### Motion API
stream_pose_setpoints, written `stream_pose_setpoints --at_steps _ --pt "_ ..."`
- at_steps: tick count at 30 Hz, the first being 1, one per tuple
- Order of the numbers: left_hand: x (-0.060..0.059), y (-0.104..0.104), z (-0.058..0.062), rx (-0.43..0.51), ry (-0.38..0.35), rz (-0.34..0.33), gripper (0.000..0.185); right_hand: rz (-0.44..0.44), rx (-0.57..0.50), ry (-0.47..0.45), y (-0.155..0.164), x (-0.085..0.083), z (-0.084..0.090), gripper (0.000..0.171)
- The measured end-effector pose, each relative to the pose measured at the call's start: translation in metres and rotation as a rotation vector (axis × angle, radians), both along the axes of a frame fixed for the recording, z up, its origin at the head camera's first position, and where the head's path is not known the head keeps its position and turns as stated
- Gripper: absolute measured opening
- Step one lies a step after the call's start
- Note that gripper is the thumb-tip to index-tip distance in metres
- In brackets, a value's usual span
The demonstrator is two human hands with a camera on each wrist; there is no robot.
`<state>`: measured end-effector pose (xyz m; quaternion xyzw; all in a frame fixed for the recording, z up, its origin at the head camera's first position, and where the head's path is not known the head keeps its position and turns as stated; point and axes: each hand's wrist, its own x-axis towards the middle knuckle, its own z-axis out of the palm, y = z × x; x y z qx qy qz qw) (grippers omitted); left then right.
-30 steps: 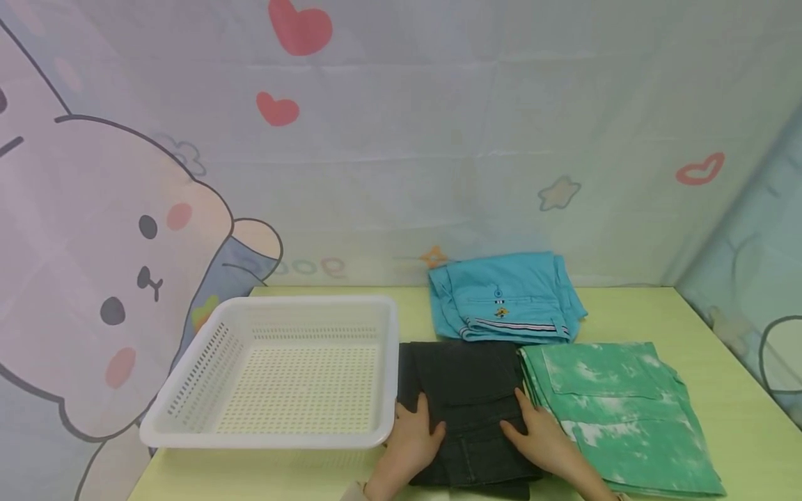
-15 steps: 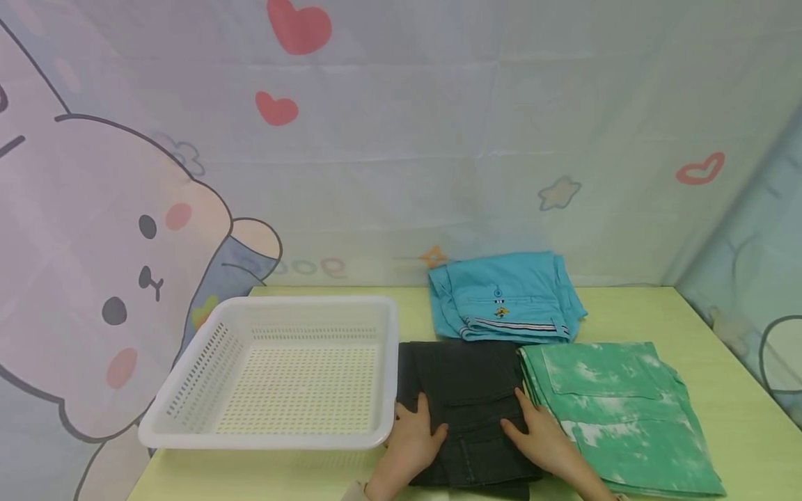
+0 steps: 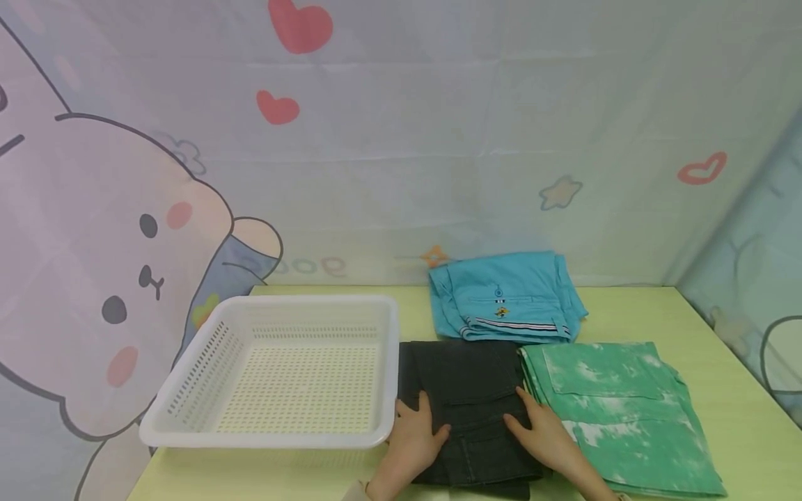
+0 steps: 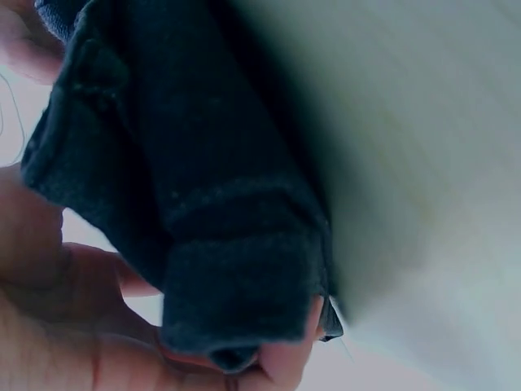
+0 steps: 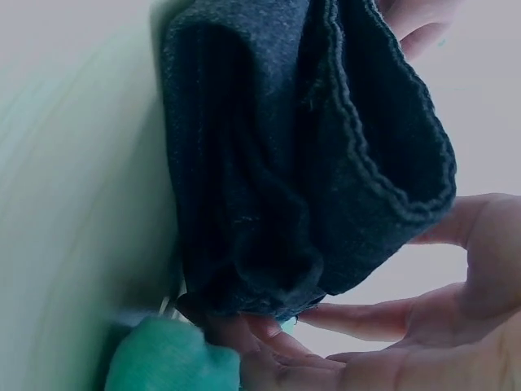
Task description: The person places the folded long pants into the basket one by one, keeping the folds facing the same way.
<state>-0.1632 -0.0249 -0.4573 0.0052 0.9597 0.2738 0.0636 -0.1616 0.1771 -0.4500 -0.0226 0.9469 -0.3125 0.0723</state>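
Observation:
Folded black trousers (image 3: pixel 466 379) lie on the table between both hands. My left hand (image 3: pixel 413 442) grips their left side, thumb over the top. In the left wrist view, the fingers (image 4: pixel 285 358) curl round the edge of the dark folds (image 4: pixel 220 163). On the other side my right hand (image 3: pixel 545 435) holds the right edge with its thumb on top. The right wrist view shows its fingers (image 5: pixel 366 320) reaching under the layered cloth (image 5: pixel 269 163). In the head view, the cloth hides some fingertips of both hands.
A white perforated plastic basket (image 3: pixel 269 440) stands left, its rim right beside my left hand. Folded green tie-dye trousers (image 3: pixel 626 410) lie close to the right hand. Behind the black pair are folded light blue trousers (image 3: pixel 501 285). A printed cloth backdrop (image 3: pixel 407 174) rises behind the table.

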Motion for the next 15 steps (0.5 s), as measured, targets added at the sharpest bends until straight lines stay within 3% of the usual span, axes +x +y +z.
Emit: stream_pose_setpoints --at_steps 9,15 --pt "0.002 -0.001 0.003 0.066 0.048 -0.013 0.07 -0.009 -0.09 -0.003 0.005 -0.002 -0.002 0.06" --pt "0.002 -0.003 0.004 0.096 0.066 -0.048 0.069 -0.03 -0.228 -0.119 0.011 -0.004 -0.002 0.063"
